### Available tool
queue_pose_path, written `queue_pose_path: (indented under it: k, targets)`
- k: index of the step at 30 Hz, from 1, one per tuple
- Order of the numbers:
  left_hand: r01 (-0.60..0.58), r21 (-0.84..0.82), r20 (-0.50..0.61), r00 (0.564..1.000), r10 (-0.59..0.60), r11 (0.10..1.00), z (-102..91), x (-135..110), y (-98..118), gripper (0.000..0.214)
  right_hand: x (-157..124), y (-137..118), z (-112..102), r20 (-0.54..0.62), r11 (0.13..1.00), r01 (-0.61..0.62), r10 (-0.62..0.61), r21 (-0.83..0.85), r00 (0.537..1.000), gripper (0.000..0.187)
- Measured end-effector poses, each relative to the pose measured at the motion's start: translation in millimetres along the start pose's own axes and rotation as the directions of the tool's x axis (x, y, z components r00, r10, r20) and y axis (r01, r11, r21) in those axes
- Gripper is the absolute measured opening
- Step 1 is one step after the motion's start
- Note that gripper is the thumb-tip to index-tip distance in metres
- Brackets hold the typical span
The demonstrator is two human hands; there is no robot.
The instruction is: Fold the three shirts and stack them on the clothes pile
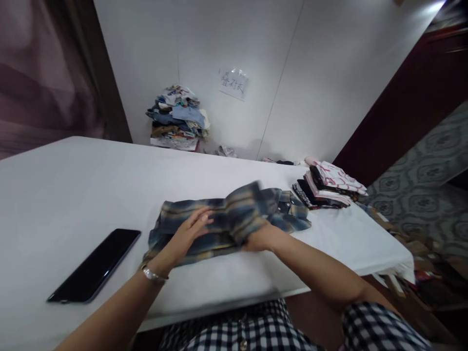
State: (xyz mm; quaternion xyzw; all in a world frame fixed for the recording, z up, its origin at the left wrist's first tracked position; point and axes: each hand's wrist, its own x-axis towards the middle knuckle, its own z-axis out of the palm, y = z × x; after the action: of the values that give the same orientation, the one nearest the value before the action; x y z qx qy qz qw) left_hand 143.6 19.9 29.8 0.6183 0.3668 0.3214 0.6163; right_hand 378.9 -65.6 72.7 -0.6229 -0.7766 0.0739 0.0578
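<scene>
A blue and tan plaid shirt (204,209) lies lengthwise across the white table (109,175), its buttoned collar end toward the right. My left hand (193,226) rests on the shirt's left half, fingers stretched out and apart. Farther right, my right hand (260,238) grips a part of the shirt that is lifted and folded over, smeared by motion. The fingers of that hand are partly hidden under the cloth.
A black phone (95,265) lies at the left of the table. Folded clothes (325,185) are stacked at the right end. Behind the table, against the wall, stands a tall pile of clothes (179,117). A handwritten paper sign (233,84) hangs above.
</scene>
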Motion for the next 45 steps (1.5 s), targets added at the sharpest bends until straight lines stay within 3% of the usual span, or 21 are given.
queue_pose_path:
  k: [2,3,5,7,9,11,13,14,16,18,19,21,23,27,30,34,37,41,43,45]
  targets:
    - [0.126,-0.146,0.027,0.992,-0.123,0.981,3.1,-0.6,-8.8,0.067,13.7,-9.7,11.3,0.171,0.991,0.086,-0.068,-0.105,0.983,0.029]
    - [0.172,-0.188,0.021,0.985,-0.172,0.967,2.2,-1.1,-13.8,0.065,16.0,-8.7,15.1,0.199,0.988,0.103,-0.079,-0.111,0.977,0.024]
    - [0.22,-0.253,-0.03,0.971,-0.235,0.942,-2.3,-2.7,-21.5,0.059,14.4,3.5,19.7,0.146,0.996,0.092,-0.092,0.006,0.985,0.02]
    - [0.234,-0.313,-0.1,0.956,-0.277,0.921,-7.2,-3.8,-23.9,0.054,9.5,26.6,21.6,0.019,0.979,0.068,-0.073,0.19,0.997,0.021]
    - [0.245,-0.353,-0.141,0.94,-0.311,0.903,-9.8,-3.2,-21.3,0.052,7.3,56.8,20.3,-0.101,0.954,-0.037,0.07,0.298,0.992,0.025]
    - [0.268,-0.35,-0.142,0.932,-0.333,0.898,-9.1,-0.4,-16.2,0.056,10.9,89.6,14.6,-0.154,0.927,-0.231,0.285,0.296,0.946,0.029]
    - [0.258,-0.252,-0.2,0.929,-0.311,0.933,-4.4,3.3,-11.1,0.065,20.2,120.2,5.1,-0.146,0.883,-0.4,0.442,0.244,0.885,0.034]
    - [0.212,-0.134,-0.264,0.934,-0.241,0.968,-0.6,4.9,-8.9,0.07,26.3,133.2,0.1,-0.139,0.868,-0.445,0.48,0.219,0.866,0.036]
    - [0.039,0.222,-0.354,0.934,0.043,0.974,10.4,6.8,-5.7,0.077,39.7,152.7,-7.6,-0.118,0.858,-0.482,0.505,0.178,0.855,0.037]
    - [-0.139,0.553,-0.246,0.915,0.321,0.821,25.5,7.2,-3.7,0.074,53.8,162.9,-9.6,-0.084,0.855,-0.5,0.513,0.135,0.854,0.038]
    - [-0.2,0.653,-0.148,0.913,0.381,0.731,34.0,7.3,-3.2,0.07,60.7,165.0,-8.2,-0.061,0.858,-0.501,0.509,0.114,0.858,0.038]
    - [-0.251,0.761,0.02,0.931,0.365,0.599,51.2,8.1,-3.4,0.064,73.8,165.2,-2.5,-0.007,0.871,-0.486,0.488,0.073,0.873,0.035]
    - [-0.247,0.825,0.109,0.952,0.286,0.508,65.1,10.6,-5.9,0.06,84.2,163.5,3.9,0.048,0.884,-0.466,0.465,0.03,0.884,0.033]
    - [-0.205,0.895,0.131,0.97,0.204,0.397,75.5,17.9,-18.5,0.035,87.8,166.3,6.5,0.114,0.898,-0.436,0.44,-0.06,0.891,0.028]
    - [-0.186,0.897,0.091,0.966,0.244,0.4,73.5,22.6,-25.9,0.019,74.1,175.0,0.8,0.108,0.908,-0.407,0.417,-0.101,0.902,0.032]
    - [-0.188,0.797,-0.001,0.95,0.313,0.574,64.1,27.8,-19.7,0.011,48.4,187.5,-5.5,0.056,0.932,-0.351,0.356,-0.091,0.933,0.037]
    - [-0.186,0.644,-0.16,0.916,0.368,0.742,50.3,28.8,-10.2,0.007,34.0,196.5,-7.3,0.034,0.941,-0.33,0.333,-0.069,0.942,0.036]
    - [-0.254,0.21,-0.444,0.835,0.324,0.944,32.6,18.9,-5.4,0.012,25.5,207.7,-8.7,-0.001,0.948,-0.314,0.314,-0.05,0.949,0.04]
    - [-0.3,-0.062,-0.559,0.801,0.216,0.952,27.7,8.8,-4.0,0.018,24.7,212.0,-9.5,-0.013,0.953,-0.302,0.302,-0.038,0.953,0.038]
    - [-0.319,-0.291,-0.609,0.789,0.083,0.902,25.2,-2.3,0.8,0.021,24.8,215.2,-10.0,-0.027,0.954,-0.3,0.299,-0.023,0.954,0.031]
